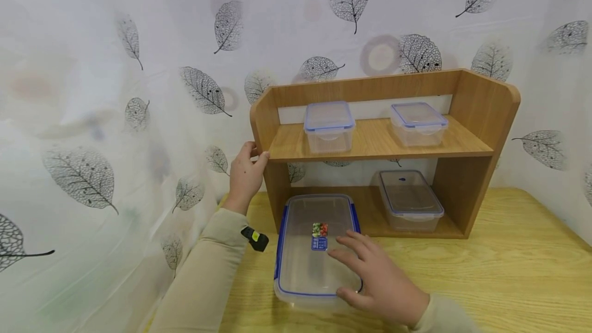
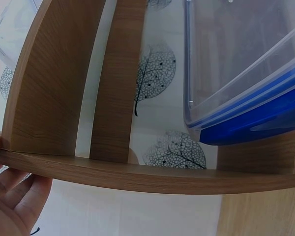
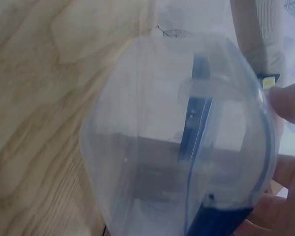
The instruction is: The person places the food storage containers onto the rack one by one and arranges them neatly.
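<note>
My left hand [image 1: 245, 174] grips the left side board of a two-tier wooden shelf [image 1: 324, 159], thumb in front and fingers round its outer edge, as the left wrist view also shows. In front of the lower tier is a large clear plastic food container [image 1: 296, 266] with blue side clips and a small label [image 1: 319, 236] on its lid. Its far end reaches into the lower tier and its near end sticks out over the table. Fingers spread and relaxed, my right hand [image 1: 384, 279] lies at the container's near right corner; in the right wrist view the thumb [image 3: 287, 105] is at the rim.
Two smaller clear containers with blue-edged lids, a left one [image 1: 329, 135] and a right one [image 1: 420, 130], stand on the upper tier. Another lidded container [image 1: 410, 202] sits at the lower right. The wooden table [image 1: 518, 266] meets a leaf-patterned curtain [image 1: 139, 179] behind and at left.
</note>
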Demonstrator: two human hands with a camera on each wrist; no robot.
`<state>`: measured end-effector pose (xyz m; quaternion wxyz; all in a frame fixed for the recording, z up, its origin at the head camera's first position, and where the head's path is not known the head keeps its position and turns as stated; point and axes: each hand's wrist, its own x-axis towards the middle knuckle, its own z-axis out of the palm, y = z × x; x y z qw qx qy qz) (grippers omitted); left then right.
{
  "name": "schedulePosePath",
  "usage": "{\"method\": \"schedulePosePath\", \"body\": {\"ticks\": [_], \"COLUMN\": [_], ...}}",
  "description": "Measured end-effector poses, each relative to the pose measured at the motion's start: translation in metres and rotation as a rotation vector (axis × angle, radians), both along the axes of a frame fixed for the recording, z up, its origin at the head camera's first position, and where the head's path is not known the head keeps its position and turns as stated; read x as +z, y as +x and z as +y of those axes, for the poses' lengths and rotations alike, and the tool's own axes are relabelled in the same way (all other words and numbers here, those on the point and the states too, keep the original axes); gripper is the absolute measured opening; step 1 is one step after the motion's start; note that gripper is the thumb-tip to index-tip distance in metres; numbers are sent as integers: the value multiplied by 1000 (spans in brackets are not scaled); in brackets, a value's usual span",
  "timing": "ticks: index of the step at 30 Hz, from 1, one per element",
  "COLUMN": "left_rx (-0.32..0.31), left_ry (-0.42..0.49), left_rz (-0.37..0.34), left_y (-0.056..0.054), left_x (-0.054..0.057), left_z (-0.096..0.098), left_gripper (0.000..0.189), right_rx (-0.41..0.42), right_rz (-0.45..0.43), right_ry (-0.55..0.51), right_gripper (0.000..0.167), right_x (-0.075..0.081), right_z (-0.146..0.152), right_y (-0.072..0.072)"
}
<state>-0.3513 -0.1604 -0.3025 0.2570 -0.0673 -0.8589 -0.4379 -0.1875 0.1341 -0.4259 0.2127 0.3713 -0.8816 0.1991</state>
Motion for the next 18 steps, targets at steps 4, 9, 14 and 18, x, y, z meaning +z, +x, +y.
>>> {"method": "schedulePosePath", "body": {"ticks": [4, 9, 14, 18], "left_rx": [-3, -6, -7, -7], "left_ry": [3, 6, 10, 15], "left_rz": [1, -1, -1, -5], "left_y": [-1, 0, 0, 0], "left_x": [0, 1, 0, 0], "left_z": [0, 0, 0, 0], "left_gripper": [39, 39, 39, 39], "right_rx": [72, 157, 220, 248], "right_rz": [44, 68, 99, 144], "right_ry": [47, 117, 172, 201], "right_gripper": [62, 63, 64, 64], "right_x": [0, 2, 3, -1], "right_z": [-3, -7, -9, -10], "right_y": [4, 7, 11, 12]}}
